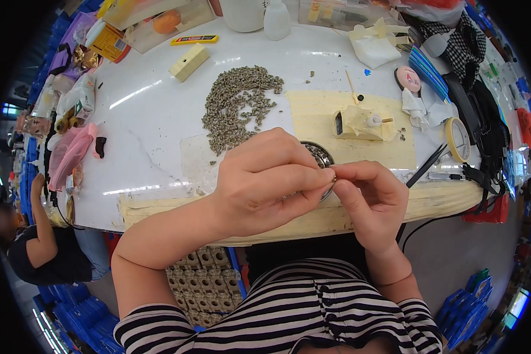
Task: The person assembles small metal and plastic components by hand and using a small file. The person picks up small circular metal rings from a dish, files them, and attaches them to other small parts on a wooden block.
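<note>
My left hand [271, 180] and my right hand [370, 200] meet over the near edge of the table, thumbs and index fingers pinched together. Between the fingertips shows a small metal part [334, 178], mostly covered by them. Partly hidden behind my left hand is a round metal dish [331, 158] with small metal pieces inside. Farther off lies a large loose heap of small metal parts [233, 109]. Right of the heap, on a sheet of yellowish tape, rests a tape-wrapped block [366, 125] with a small white tip on top.
Black tweezers [428, 165] and a tape roll [457, 140] lie at right. A cream block [189, 62], a yellow-cased tool [194, 40] and a white bottle [277, 20] stand or lie farther back. A pink comb-like item [71, 154] is at left. Another person [56, 248] sits beyond.
</note>
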A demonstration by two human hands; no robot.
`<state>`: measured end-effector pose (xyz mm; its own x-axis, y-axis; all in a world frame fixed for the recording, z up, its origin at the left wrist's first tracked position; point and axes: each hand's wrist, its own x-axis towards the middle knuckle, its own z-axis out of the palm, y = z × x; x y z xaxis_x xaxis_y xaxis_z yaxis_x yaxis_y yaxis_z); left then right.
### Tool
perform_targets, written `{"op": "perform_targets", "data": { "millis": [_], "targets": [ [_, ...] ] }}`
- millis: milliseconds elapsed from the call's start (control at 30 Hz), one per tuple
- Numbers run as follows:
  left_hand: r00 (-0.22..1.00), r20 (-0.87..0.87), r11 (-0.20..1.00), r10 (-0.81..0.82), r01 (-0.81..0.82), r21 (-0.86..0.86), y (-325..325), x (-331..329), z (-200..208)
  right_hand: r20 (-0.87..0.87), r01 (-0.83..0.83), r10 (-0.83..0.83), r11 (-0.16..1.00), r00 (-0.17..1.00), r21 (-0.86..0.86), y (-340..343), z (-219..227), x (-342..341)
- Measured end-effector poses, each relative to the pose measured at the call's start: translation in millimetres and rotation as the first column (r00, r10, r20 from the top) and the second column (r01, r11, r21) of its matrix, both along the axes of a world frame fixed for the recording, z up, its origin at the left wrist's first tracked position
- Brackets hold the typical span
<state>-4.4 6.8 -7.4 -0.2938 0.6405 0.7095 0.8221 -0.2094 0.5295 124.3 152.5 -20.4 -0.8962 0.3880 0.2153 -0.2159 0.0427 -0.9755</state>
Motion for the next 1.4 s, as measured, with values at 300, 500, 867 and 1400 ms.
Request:
{"op": "perform_targets", "data": {
  "millis": [300, 500, 867, 1400],
  "targets": [
    [0.998, 0.044, 0.997, 0.034, -0.031, -0.068, 0.4, 1.4, -1.4, -0.286, 0.204, -0.049, 0.814, 0.957, 0.543, 0.3, -2.5, -5.3],
    [0.997, 0.064, 0.998, 0.041, -0.038, -0.05, -1.1, 1.6, 0.5, -0.217, 0.187, -0.096, 0.872, 0.972, 0.453, -1.1, -1.0, -3.1],
    [0.998, 0.061, 0.999, 0.002, 0.001, -0.044, 0.4, 1.7, 1.9, -0.076, 0.096, -0.092, 0.994, 0.993, 0.049, 6.5, -1.2, 2.8],
    [0.95, 0.307, 0.993, 0.066, -0.033, -0.112, 1.7, -2.1, -1.9, -0.308, 0.443, -0.359, 0.399, 0.881, 0.802, 62.7, 12.9, -21.4]
  ]
}}
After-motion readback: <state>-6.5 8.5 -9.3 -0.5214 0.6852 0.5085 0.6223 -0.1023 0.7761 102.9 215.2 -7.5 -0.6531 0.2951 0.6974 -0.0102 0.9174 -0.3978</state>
